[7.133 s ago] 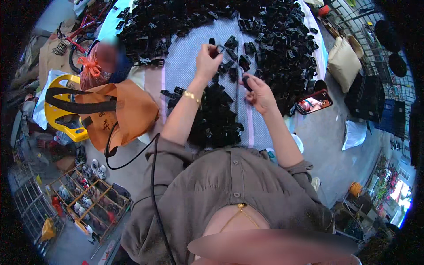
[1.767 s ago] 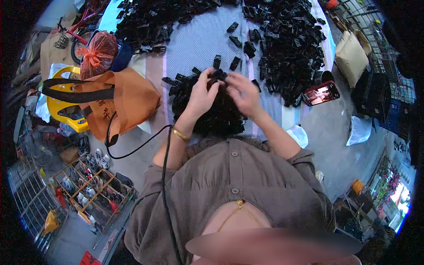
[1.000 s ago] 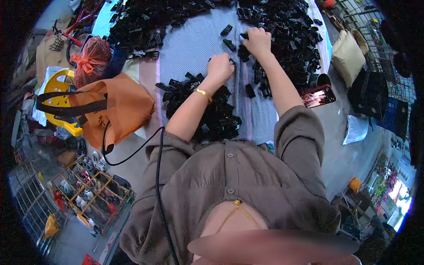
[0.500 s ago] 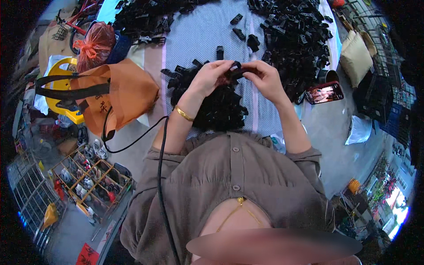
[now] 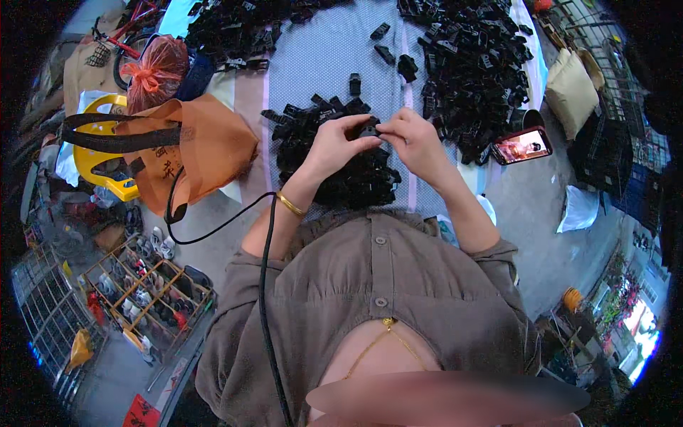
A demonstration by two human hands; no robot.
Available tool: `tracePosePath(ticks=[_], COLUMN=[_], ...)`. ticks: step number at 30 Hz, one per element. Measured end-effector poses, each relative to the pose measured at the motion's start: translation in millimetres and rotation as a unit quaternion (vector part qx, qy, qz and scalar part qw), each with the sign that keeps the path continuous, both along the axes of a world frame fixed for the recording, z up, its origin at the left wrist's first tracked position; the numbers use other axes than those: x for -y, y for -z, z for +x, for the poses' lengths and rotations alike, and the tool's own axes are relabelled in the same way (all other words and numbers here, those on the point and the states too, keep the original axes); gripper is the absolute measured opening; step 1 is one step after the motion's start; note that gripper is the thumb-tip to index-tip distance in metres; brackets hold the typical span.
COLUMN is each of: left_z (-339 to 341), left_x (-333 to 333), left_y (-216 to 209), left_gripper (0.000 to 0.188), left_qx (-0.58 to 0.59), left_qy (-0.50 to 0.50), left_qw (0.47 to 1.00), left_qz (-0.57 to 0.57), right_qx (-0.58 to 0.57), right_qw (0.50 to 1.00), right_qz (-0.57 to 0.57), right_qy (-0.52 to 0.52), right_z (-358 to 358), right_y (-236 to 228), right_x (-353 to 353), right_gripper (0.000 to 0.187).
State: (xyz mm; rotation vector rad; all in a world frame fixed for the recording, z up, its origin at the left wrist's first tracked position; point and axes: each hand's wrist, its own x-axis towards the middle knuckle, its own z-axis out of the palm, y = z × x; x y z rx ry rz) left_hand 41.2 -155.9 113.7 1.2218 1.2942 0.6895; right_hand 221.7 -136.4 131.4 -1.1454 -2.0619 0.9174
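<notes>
Between both hands is a small black plastic piece (image 5: 369, 131), clip-like in shape, its detail too small to make out. My left hand (image 5: 333, 147), with a gold bangle at the wrist, pinches it between thumb and forefinger. The fingertips of my right hand (image 5: 414, 144) are closed at its right side, pinched against it. Directly beneath the hands lies a near heap of similar black pieces (image 5: 338, 183). One single black piece (image 5: 354, 84) rests on the patterned cloth (image 5: 324, 53) just beyond this heap.
Larger heaps of black pieces lie far left (image 5: 235, 32) and right (image 5: 477, 78). A lit phone (image 5: 523, 146) leans at the table's right edge. On the left stand an orange bag (image 5: 213, 139) and a yellow plastic stool (image 5: 89, 160). A black cable (image 5: 265, 285) runs down my front.
My hands have shifted slightly toward me and turned. The black piece now shows between my left thumb and forefinger, with the right fingertips drawn together beside it. The phone's picture has changed.
</notes>
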Motion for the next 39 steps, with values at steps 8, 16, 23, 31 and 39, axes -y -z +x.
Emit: tracePosePath(ticks=[8,16,23,31,39], left_z=[0,-11,-5,-2,-25], left_x=[-2,-8,-1,4,-9], left_y=[-22,-24,-23,-37,-8], left_gripper=[0.047,0.030,0.031,0.030,0.029], left_qx=[-0.041,0.193,0.196,-0.047,-0.218], left_qy=[0.009,-0.036,-0.049,0.021,0.206], left_qw=[0.999,0.972,0.968,0.998,0.922], left_qz=[0.021,-0.126,-0.151,0.020,0.245], right_qx=[-0.017,-0.072,-0.051,-0.106,-0.015], right_qw=[1.000,0.997,0.999,0.989,0.980], right_qz=[0.011,0.008,0.013,-0.056,-0.093], right_qy=[0.013,0.005,-0.001,0.091,0.173], right_z=[-1,1,0,-13,36], right_y=[-5,-13,-7,-2,90], right_x=[5,2,5,10,-81], right_gripper=[0.013,0.016,0.017,0.019,0.029])
